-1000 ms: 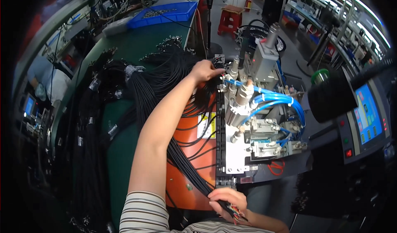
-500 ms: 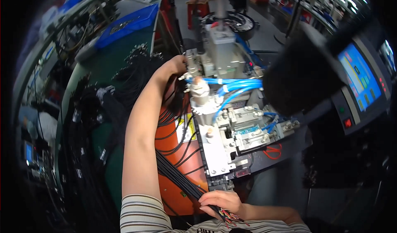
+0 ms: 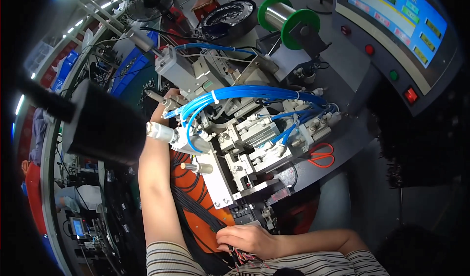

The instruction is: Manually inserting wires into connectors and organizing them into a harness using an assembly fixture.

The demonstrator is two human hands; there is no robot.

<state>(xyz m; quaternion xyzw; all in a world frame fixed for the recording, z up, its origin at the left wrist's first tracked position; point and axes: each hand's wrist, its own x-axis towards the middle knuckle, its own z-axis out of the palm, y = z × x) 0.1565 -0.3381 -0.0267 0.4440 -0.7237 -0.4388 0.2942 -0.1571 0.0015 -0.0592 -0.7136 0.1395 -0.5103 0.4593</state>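
My right hand [image 3: 247,239] is closed around a bundle of black cables [image 3: 198,207] near the lower edge. Their stripped ends, with thin red and pale inner wires [image 3: 242,257], stick out below the fingers. My left arm reaches forward along the left side of a metal bench machine [image 3: 215,178]. At its far side only a bit of my left hand [image 3: 172,93] shows behind the machine's fittings, so its fingers are hidden. Under the arm, more black cables lie over an orange panel [image 3: 205,239]. Blue air tubes [image 3: 254,91] arch across the machine.
A green spool of silvery wire [image 3: 279,15] stands behind the machine, beside a round feeder bowl [image 3: 227,19]. A control screen [image 3: 396,16] is at the upper right. Red-handled scissors [image 3: 321,156] lie by the machine's right side. A dark lamp-like head [image 3: 105,124] juts in at left.
My view has swung to the right, bringing the spool and more of the screen into sight. My right hand keeps its hold on the cables; my left hand is now more hidden behind the machine.
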